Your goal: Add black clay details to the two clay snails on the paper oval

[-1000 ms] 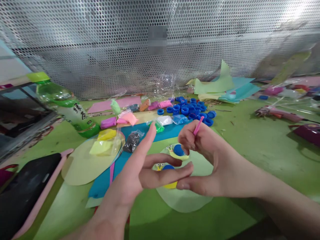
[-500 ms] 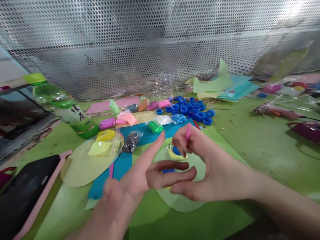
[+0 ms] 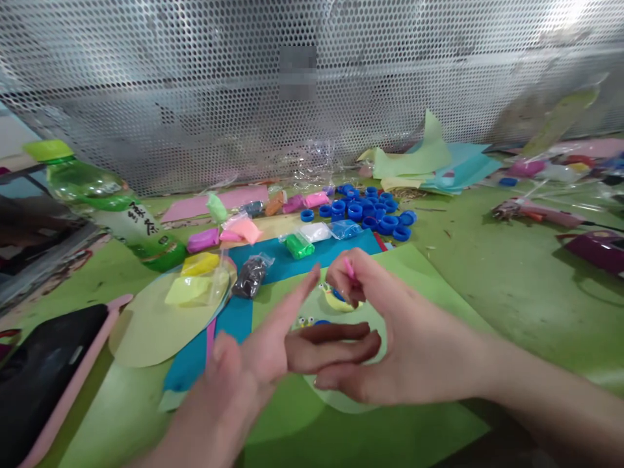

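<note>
My right hand (image 3: 390,338) is closed on a thin pink stick (image 3: 350,268), its tip near a yellow and blue clay snail (image 3: 337,300) on a pale green paper disc (image 3: 341,396). My left hand (image 3: 258,364) is open, the index finger pointing up and two fingers laid across a second clay snail (image 3: 308,321) with googly eyes. The fingers of both hands touch over the disc. The left hand holds nothing.
Small bags of coloured clay (image 3: 244,229) lie on blue paper (image 3: 312,257). A pile of blue bottle caps (image 3: 365,211) sits behind. A green tea bottle (image 3: 112,208) lies at left, a black phone in a pink case (image 3: 43,370) at lower left. A perforated metal wall (image 3: 312,84) closes the back.
The pink stick has tipped down and shows less above my right fist. My left hand slid lower and nearer, blurred. The view shifted slightly.
</note>
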Demonstrator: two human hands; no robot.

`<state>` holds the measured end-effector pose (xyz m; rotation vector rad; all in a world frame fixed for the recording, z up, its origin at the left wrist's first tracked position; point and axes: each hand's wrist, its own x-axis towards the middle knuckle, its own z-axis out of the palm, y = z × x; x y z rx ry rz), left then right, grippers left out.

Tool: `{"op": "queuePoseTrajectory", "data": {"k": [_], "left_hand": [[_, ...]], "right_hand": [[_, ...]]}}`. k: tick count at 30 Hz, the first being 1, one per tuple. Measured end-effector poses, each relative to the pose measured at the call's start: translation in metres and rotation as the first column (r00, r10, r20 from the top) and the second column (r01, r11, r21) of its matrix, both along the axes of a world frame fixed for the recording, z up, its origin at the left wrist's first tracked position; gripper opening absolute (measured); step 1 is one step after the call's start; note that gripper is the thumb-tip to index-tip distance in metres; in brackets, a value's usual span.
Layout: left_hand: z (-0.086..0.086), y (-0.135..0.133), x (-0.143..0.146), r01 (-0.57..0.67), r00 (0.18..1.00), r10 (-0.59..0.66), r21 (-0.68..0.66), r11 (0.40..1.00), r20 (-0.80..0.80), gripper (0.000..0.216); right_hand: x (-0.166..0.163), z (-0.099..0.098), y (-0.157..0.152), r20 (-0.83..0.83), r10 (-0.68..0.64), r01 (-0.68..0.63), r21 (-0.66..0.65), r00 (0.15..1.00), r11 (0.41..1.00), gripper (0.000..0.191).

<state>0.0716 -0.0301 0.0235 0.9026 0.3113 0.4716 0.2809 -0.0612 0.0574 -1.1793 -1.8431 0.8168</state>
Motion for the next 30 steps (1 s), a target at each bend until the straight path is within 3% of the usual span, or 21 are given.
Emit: {"op": "queuePoseTrajectory", "data": {"k": [6,10,14,20,26,30], "left_hand": [[0.022,-0.017,-0.004,-0.048,0.998,0.049,0.031,0.998,-0.031,0.067],[0.019,-0.020,0.006,-0.033,0.999,0.031,-0.069,0.997,-0.027,0.070],[0.020,-0.020,0.013,-0.080,0.996,0.077,-0.094,0.992,-0.035,0.067],[0.030,-0.017,0.014,-0.085,0.996,0.082,-0.150,0.985,-0.027,0.061],[0.027,-0.017,0.010,0.111,0.947,-0.020,-0.270,0.957,0.320,0.056],[0.020,-0.018,0.005,0.064,0.975,0.010,-0.326,0.943,0.221,0.071]], "right_hand": [[0.002,-0.001,0.002,-0.027,0.051,-0.053,-0.059,0.998,0.997,0.046],[-0.001,-0.004,-0.001,-0.006,0.106,-0.105,-0.169,0.994,0.980,0.050],[0.005,0.000,-0.003,0.056,0.066,-0.054,-0.200,0.996,0.978,0.049],[0.018,0.005,-0.002,0.121,0.179,-0.140,-0.276,0.976,0.951,0.044],[0.027,0.008,0.001,0.136,0.201,-0.155,-0.291,0.970,0.944,0.046],[0.027,0.009,0.002,0.105,0.232,-0.192,-0.300,0.967,0.935,0.047]]}}
